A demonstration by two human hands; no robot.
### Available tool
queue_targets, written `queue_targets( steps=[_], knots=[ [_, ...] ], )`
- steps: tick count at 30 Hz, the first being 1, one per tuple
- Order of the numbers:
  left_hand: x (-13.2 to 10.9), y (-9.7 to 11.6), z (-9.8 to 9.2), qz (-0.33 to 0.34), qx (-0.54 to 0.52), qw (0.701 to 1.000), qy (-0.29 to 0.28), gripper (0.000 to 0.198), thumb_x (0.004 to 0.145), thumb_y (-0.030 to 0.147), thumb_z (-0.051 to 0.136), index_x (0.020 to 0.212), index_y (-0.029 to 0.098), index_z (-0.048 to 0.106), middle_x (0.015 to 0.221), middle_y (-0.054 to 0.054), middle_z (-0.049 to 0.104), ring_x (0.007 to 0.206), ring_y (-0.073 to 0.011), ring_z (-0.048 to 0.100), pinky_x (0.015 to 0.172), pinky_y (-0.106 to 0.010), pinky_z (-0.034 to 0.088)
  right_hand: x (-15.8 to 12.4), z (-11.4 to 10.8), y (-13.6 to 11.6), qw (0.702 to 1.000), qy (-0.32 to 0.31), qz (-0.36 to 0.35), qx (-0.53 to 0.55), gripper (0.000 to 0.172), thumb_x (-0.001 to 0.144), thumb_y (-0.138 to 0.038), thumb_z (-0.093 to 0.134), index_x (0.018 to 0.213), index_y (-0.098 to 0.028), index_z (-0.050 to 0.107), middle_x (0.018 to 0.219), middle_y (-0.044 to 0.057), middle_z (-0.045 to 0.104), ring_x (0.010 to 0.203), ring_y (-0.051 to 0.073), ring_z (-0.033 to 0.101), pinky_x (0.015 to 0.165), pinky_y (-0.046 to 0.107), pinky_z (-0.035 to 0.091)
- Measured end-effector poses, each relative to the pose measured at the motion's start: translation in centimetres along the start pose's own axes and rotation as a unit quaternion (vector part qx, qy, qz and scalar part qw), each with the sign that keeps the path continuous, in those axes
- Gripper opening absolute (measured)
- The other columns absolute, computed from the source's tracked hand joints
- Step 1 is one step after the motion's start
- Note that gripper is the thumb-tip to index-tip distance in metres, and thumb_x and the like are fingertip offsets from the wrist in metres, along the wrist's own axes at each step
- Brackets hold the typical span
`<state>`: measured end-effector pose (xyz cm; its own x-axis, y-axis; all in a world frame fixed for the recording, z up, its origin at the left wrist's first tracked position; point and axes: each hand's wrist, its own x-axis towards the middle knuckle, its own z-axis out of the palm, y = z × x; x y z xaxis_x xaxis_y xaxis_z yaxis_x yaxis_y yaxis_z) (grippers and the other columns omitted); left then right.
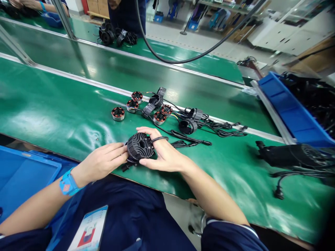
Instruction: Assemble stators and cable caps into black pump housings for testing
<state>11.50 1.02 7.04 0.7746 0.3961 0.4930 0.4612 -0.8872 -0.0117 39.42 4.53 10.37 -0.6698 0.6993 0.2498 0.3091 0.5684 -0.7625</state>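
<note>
housing [136,147]: black, round, with wavy raised lines.

I'm looking remotely into a factory workshop, an assembly line by its layout. A long green desk [65,99] with metal rails [110,84] carries copper-wound rings [118,113] and bundled cables [230,133], with a round black unit [138,148] near them. To the right I see a blue bin [288,108] heaped with black parts; far left, another worker [127,19] and cardboard boxes [98,7].
</note>
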Motion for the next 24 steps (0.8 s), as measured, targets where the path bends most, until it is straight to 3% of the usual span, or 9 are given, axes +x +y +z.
queue_targets(
  steps=[5,8,10,11,13,15,18,22,24],
  knots=[
    [0.9,-1.4,-0.6,0.009,-0.031,0.999,0.02,0.016,0.099,0.023,0.063,0.111,0.014,0.067,0.11,-0.009,0.077,0.11,-0.0233,0.072,0.098,-0.037,0.059,1.4,-0.7,1.7,0.997,-0.047,-0.032,0.048,0.088,0.078,-0.061,0.084,0.146,-0.021,0.046,0.142,0.014,0.057,0.131,0.03,0.056,0.113,0.047,0.044],
    [1.5,-1.6,-2.0,-0.035,-0.052,0.991,0.116,0.015,0.099,0.034,0.065,0.105,0.02,0.068,0.099,-0.004,0.078,0.106,-0.0222,0.074,0.095,-0.038,0.057,1.9,-1.0,1.4,0.997,-0.063,-0.036,0.015,0.087,0.078,-0.062,0.084,0.146,-0.021,0.05,0.139,0.014,0.06,0.127,0.03,0.057,0.112,0.046,0.044],
    [2.7,-1.3,-2.8,-0.108,-0.052,0.976,0.184,0.031,0.1,0.048,0.061,0.115,0.022,0.067,0.111,-0.008,0.077,0.117,-0.026,0.07,0.103,-0.044,0.053,2.0,-1.1,0.8,0.996,-0.082,-0.034,-0.005,0.085,0.08,-0.061,0.083,0.148,-0.021,0.05,0.138,0.013,0.062,0.124,0.03,0.058,0.111,0.046,0.044],
    [3.5,-1.0,-3.0,-0.137,-0.044,0.972,0.187,0.048,0.098,0.057,0.059,0.127,0.02,0.064,0.124,-0.012,0.073,0.128,-0.0305,0.064,0.11,-0.05,0.048,2.0,-1.2,0.6,0.995,-0.09,-0.033,-0.008,0.085,0.082,-0.061,0.082,0.149,-0.022,0.049,0.139,0.013,0.062,0.124,0.03,0.058,0.111,0.046,0.044],
    [5.3,-0.3,-2.8,-0.143,-0.02,0.982,0.12,0.085,0.092,0.073,0.057,0.151,0.013,0.045,0.15,-0.021,0.056,0.15,-0.04,0.041,0.122,-0.06,0.033,1.8,-1.1,0.5,0.995,-0.09,-0.036,-0.01,0.081,0.086,-0.06,0.078,0.15,-0.019,0.048,0.143,0.015,0.059,0.127,0.031,0.057,0.113,0.046,0.043],
    [6.8,0.3,-2.0,-0.103,-0.027,0.994,0.023,0.094,0.093,0.067,0.059,0.16,0.009,0.028,0.161,-0.023,0.041,0.157,-0.0402,0.026,0.126,-0.058,0.026,1.3,-0.7,0.8,0.996,-0.082,-0.032,-0.017,0.081,0.086,-0.06,0.077,0.146,-0.014,0.051,0.145,0.019,0.058,0.131,0.034,0.055,0.115,0.047,0.042],
    [7.5,0.8,-0.9,-0.069,-0.087,0.993,-0.039,0.073,0.1,0.044,0.058,0.159,0.012,0.03,0.159,-0.019,0.046,0.153,-0.0328,0.036,0.124,-0.049,0.035,0.2,0.3,1.5,0.996,-0.08,-0.018,-0.025,0.095,0.073,-0.059,0.087,0.144,-0.007,0.05,0.144,0.023,0.057,0.138,0.038,0.05,0.118,0.049,0.04],
    [7.1,0.3,-1.3,-0.091,-0.106,0.987,-0.081,0.057,0.095,0.035,0.061,0.145,0.013,0.045,0.141,-0.019,0.057,0.129,-0.031,0.055,0.108,-0.047,0.049,-1.1,1.8,1.7,0.999,-0.034,0.003,0.007,0.109,0.074,-0.04,0.086,0.161,-0.014,0.027,0.166,0.022,0.029,0.153,0.035,0.035,0.126,0.047,0.029],
    [7.3,-0.1,-2.2,-0.078,-0.11,0.984,-0.117,0.054,0.092,0.032,0.063,0.141,0.014,0.047,0.135,-0.017,0.058,0.121,-0.0301,0.056,0.103,-0.047,0.051,-1.5,2.3,1.6,0.999,-0.015,0.008,0.028,0.115,0.075,-0.034,0.082,0.166,-0.015,0.013,0.168,0.021,0.025,0.154,0.032,0.033,0.127,0.046,0.03]
  ],
)
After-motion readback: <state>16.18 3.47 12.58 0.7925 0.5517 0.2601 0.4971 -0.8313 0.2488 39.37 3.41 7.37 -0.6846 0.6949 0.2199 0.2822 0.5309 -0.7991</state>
